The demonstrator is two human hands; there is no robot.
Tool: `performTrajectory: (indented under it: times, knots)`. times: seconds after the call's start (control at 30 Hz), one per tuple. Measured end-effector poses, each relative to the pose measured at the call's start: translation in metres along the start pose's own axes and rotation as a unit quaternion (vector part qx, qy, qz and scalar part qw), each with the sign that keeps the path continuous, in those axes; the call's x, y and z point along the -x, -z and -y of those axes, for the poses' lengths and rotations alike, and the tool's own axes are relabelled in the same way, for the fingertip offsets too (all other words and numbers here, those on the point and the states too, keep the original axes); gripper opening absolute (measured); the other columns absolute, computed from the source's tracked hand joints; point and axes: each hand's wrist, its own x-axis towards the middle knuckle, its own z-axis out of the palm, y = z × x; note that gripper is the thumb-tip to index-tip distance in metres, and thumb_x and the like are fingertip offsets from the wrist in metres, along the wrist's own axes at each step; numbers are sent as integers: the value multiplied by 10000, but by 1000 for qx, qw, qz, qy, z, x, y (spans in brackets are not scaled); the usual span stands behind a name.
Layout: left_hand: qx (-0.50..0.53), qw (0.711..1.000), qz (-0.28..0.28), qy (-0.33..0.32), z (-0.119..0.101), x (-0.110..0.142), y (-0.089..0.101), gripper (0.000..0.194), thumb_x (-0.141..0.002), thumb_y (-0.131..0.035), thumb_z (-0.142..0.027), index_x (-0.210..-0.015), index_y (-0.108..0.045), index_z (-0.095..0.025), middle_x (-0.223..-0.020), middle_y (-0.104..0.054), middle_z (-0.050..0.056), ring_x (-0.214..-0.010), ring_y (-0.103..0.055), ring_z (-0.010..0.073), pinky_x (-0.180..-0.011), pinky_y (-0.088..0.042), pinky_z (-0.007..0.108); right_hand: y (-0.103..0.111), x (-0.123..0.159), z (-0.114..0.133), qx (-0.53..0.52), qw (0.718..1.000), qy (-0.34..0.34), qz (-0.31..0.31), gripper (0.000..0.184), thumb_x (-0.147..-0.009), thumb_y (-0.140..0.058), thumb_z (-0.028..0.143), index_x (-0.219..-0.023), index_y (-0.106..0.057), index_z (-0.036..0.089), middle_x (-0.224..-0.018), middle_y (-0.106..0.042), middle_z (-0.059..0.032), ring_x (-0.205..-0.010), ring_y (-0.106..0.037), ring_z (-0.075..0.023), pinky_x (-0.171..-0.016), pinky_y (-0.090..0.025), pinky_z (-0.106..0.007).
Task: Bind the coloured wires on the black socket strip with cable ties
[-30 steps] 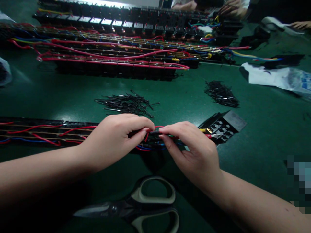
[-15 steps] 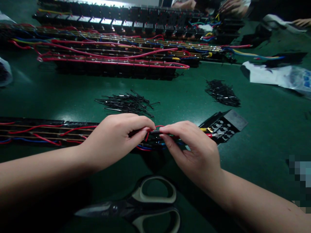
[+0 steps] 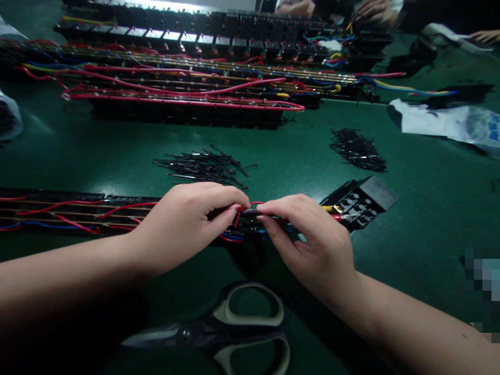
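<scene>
My left hand (image 3: 199, 221) is closed in a pinch, with thumb and forefinger over a wired strip assembly (image 3: 78, 211). Facing it, my right hand (image 3: 308, 237) pinches with thumb and forefinger too. A thin black strip (image 3: 251, 212) spans the small gap between the fingertips; its ends are hidden by the fingers. Red and blue wires pass beneath both hands. Yellow and red leads run under my right hand to a black connector block (image 3: 357, 208). Nearer to me lie scissors (image 3: 203, 333) with black and pale handles, blades pointing left.
Loose black cable ties lie in two piles, one beyond my hands (image 3: 205, 165), another farther right (image 3: 358, 150). Long wired assemblies (image 3: 187, 86) stretch across the back. A plastic bag (image 3: 449, 122) sits at right. Another person's hands (image 3: 377, 11) show at the top.
Both hands keep nearly the same pinch and place. Otherwise the view has shifted only very slightly.
</scene>
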Motion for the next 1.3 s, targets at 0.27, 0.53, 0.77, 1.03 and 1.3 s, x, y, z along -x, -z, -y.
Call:
performTrajectory:
  times: [0.27,0.53,0.77,1.03,1.3]
  knots:
    - [-3,1000,-7,-9,1,0,-2,210,-966,-593,-136,-1002,-771,-240,-917,-798,-77,-808,-720,75,-766,-489,130,1,1,0,-1,1000,-2,5,116,-971,-648,124,-1019,-703,214,-957,-806,-47,-856,-745,-192,-778,-583,-340]
    - [-8,1000,0,-5,1,1,-1,229,-971,-569,-147,-1009,-778,-233,-931,-806,-60,-822,-725,85,-775,-495,140,0,1,0,0,1000,3,2,108,-967,-652,117,-1015,-703,199,-960,-806,-55,-855,-743,-188,-781,-583,-335]
    - [-3,1000,0,6,0,0,-1,238,-979,-554,-180,-1007,-780,-251,-933,-807,-51,-822,-735,111,-773,-523,178,0,0,1,-3,1000,-7,1,133,-966,-649,121,-1019,-717,222,-963,-810,-46,-855,-751,-194,-785,-595,-346]
    - [-9,1000,-11,-16,2,0,-2,212,-961,-584,-142,-986,-774,-232,-921,-805,-62,-814,-728,87,-771,-502,147,1,0,1,0,1000,3,3,107,-971,-649,109,-1025,-698,188,-968,-805,-59,-864,-741,-183,-788,-587,-333]
    - [-12,1000,-1,-28,1,0,-1,227,-951,-578,-112,-993,-779,-211,-920,-804,-47,-815,-719,85,-780,-492,140,1,1,0,1,1000,1,3,111,-970,-647,119,-1019,-696,205,-967,-805,-53,-859,-742,-185,-787,-581,-327]
